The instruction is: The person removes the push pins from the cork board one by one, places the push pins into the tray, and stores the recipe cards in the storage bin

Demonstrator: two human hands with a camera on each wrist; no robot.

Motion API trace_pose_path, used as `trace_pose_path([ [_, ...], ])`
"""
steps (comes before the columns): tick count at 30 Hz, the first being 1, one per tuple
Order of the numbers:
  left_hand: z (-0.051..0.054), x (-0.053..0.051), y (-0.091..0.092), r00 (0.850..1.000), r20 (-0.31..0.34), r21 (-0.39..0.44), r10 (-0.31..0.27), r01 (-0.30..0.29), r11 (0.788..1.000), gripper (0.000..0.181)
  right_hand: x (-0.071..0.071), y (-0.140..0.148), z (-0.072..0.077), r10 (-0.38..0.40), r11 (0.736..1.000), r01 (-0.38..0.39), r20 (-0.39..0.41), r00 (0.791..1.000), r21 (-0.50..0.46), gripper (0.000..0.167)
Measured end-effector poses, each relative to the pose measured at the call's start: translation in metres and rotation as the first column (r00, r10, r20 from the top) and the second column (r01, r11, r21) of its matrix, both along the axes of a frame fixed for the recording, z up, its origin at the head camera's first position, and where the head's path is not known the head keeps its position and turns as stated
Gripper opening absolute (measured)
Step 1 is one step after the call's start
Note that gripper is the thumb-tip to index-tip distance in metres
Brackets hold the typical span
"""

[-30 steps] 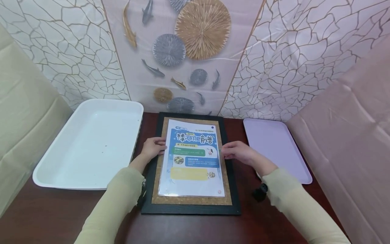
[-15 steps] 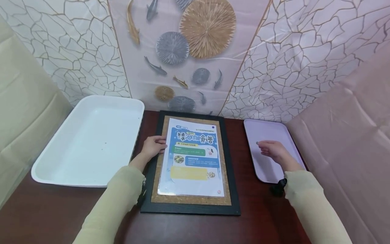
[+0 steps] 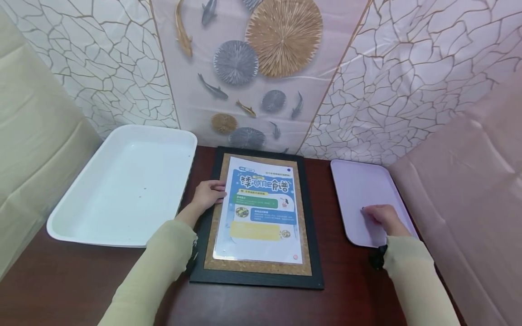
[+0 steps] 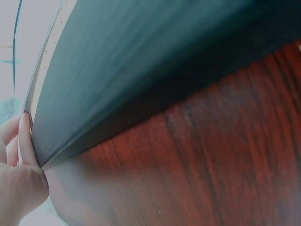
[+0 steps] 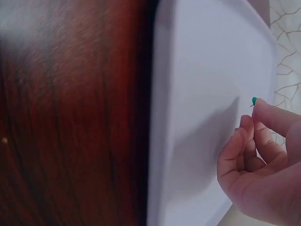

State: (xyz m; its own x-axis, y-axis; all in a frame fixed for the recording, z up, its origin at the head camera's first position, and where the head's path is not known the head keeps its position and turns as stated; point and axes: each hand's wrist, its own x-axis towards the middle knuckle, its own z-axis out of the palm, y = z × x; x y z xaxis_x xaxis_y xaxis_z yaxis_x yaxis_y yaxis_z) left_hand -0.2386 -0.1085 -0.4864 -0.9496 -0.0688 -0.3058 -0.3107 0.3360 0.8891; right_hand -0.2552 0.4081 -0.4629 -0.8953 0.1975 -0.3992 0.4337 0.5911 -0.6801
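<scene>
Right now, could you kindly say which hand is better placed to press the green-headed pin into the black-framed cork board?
The right hand, I think: it pinches the pin above the lilac rectangular tray, while the left hand rests on the board's left side.

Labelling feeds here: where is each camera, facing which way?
Head: on the head, facing forward and down at the framed corkboard, white tray and lilac tray; left hand, right hand and sleeves show.
Left wrist: worn there, facing the framed corkboard's edge and tabletop; part of the left hand shows.
Right wrist: worn there, facing the lilac tray; right hand shows, pinching a green-headed pin.
Shared by head and right wrist: lilac tray, right hand.
</scene>
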Motion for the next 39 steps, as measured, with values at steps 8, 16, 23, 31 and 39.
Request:
trace_pose_path([
  [8, -0.001, 0.000, 0.000, 1.000, -0.007, -0.005, -0.002, 0.002, 1.000, 0.043, 0.011, -0.014, 0.008, -0.001, 0.996, -0.001, 0.030, 1.000, 0.087, 0.031],
  [16, -0.002, 0.000, 0.001, 1.000, -0.005, 0.000, -0.006, 0.006, 1.000, 0.044, 0.012, -0.024, 0.020, -0.022, 0.988, 0.026, -0.026, 0.999, 0.152, 0.037],
  [23, 0.001, 0.002, -0.001, 1.000, -0.013, -0.010, -0.009, 0.009, 1.000, 0.044, 0.008, -0.057, 0.045, 0.089, 0.988, -0.068, -0.151, 0.984, 0.140, 0.043],
  [31, 0.003, 0.005, 0.000, 1.000, -0.024, 0.007, -0.009, 0.009, 1.000, 0.042, 0.027, -0.123, 0.050, 0.336, 0.941, -0.325, -0.163, 0.928, 0.092, 0.033],
  [39, 0.006, 0.005, 0.000, 1.000, -0.022, 0.005, -0.012, 0.012, 1.000, 0.042, 0.073, -0.183, 0.027, 0.651, 0.757, -0.647, -0.016, 0.759, 0.091, 0.015],
])
